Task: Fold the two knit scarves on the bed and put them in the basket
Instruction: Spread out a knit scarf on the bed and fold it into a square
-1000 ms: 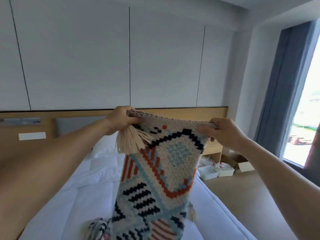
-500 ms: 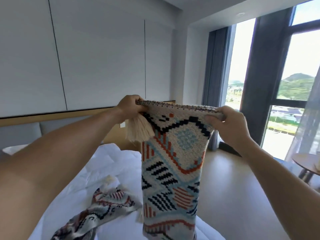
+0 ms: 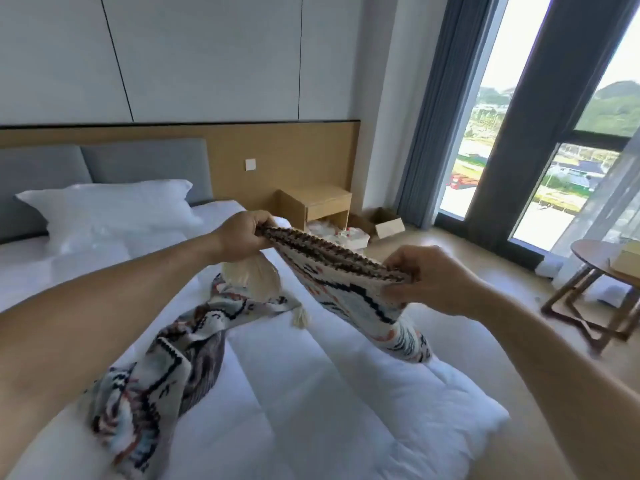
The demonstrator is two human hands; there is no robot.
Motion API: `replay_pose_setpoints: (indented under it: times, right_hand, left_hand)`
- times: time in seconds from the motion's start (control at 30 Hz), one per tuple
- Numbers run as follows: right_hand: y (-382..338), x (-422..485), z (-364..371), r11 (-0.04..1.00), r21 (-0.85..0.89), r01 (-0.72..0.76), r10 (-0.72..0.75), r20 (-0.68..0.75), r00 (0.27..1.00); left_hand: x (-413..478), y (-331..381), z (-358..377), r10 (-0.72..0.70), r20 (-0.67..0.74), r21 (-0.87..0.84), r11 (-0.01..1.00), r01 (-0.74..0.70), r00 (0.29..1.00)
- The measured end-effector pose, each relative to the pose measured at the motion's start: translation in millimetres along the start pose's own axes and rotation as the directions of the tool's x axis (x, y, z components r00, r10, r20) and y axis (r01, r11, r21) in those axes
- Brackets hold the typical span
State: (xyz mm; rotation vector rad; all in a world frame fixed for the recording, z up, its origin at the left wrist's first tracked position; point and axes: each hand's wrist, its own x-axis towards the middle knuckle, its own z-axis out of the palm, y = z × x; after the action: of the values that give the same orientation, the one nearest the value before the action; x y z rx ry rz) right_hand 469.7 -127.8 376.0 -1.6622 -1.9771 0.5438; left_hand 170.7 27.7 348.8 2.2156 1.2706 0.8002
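Observation:
I hold a patterned knit scarf (image 3: 349,289) by its top edge above the bed (image 3: 311,393). My left hand (image 3: 244,233) pinches its left corner, where cream tassels hang. My right hand (image 3: 433,278) grips the right corner. The scarf slants down to the right and its lower end rests on the white duvet. A second patterned scarf (image 3: 166,358) lies crumpled on the bed under my left forearm. No basket is in view.
A white pillow (image 3: 107,206) lies against the grey headboard. A wooden nightstand (image 3: 315,204) and an open cardboard box (image 3: 384,221) stand past the bed. A round wooden table (image 3: 602,265) is at the right by the tall windows.
Both hands have lowered the held scarf from chest height toward the bed, and it now lies slanted rather than hanging straight. The view has tilted down and turned left.

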Motion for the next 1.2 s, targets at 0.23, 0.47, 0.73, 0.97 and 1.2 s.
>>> replay_pose_setpoints:
  times: [0.23,0.47,0.73,0.97,1.2]
  right_hand:
    - [-42,-48,228,0.983,-0.153,-0.098,0.162,0.498,0.852]
    - [-69,-109,433,0.983,-0.111,-0.144,0.166,0.871,0.462]
    - [-73,-164,600,0.987,-0.068,-0.146,0.107,0.954,0.279]
    - [-71,-192,669,0.992,-0.054,-0.118,0.084,0.96,0.266]
    - [-49,-155,653,0.998,-0.061,-0.033,0.069,0.785,0.616]
  left_hand:
    - [-193,-178,48,-0.177,0.241,0.264,0.958,0.111,0.954]
    - [-370,-303,86,0.076,0.393,0.599,0.735,-0.318,0.916]
    - [-486,-397,129,0.018,0.499,0.708,0.567,-0.42,0.866]
    - [-544,-412,160,-0.236,0.31,0.735,0.674,-0.075,0.921]
    - [-542,-364,180,-0.926,0.01,0.109,0.377,0.92,0.378]
